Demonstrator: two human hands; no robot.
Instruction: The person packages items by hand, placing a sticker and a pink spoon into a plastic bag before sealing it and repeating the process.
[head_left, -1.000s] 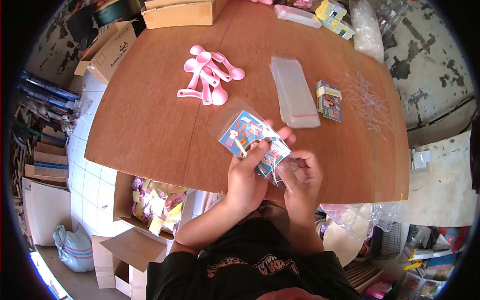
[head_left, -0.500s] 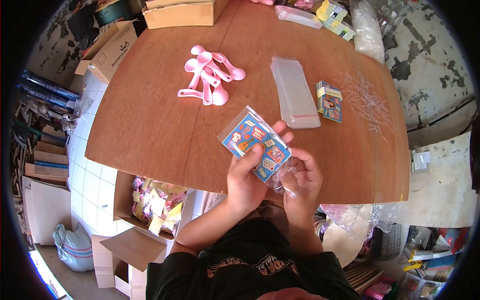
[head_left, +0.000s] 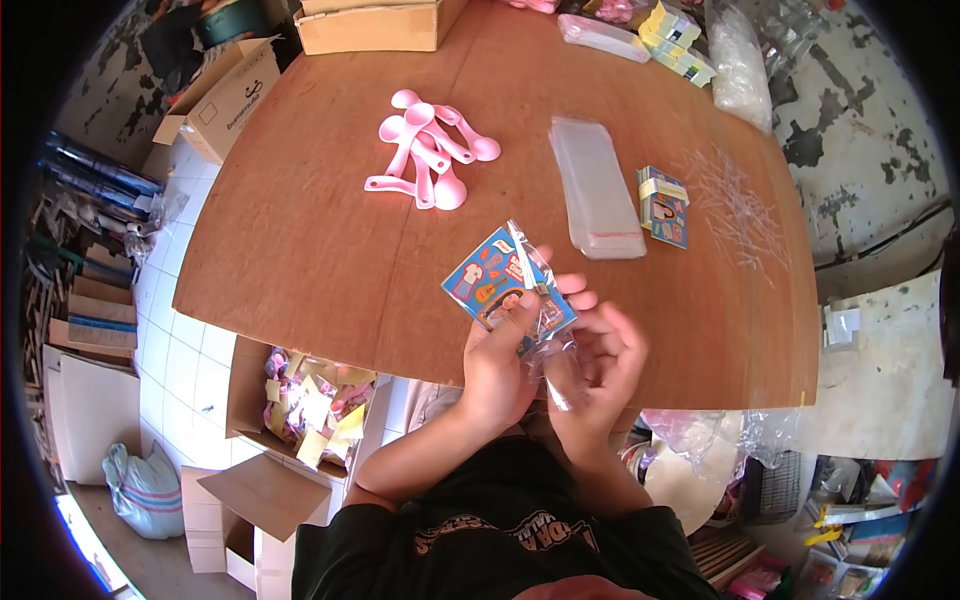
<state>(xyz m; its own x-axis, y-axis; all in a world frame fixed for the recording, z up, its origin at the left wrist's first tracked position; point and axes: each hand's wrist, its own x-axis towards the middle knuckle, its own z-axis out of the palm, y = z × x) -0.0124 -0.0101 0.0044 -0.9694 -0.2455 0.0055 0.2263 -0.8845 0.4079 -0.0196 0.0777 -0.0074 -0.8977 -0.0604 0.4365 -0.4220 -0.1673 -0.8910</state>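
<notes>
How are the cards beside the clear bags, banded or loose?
The cards are banded: a pale yellow strip wraps across the stack.

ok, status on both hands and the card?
Left hand gripping blue card. Right hand at clear plastic by its edge. Pink spoons beyond, touching neither hand.

Blue card partly behind left hand

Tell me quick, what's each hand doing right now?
Left hand: closed, holding the blue printed card.
Right hand: half-curled at the clear plastic; grip can't be told.
</notes>
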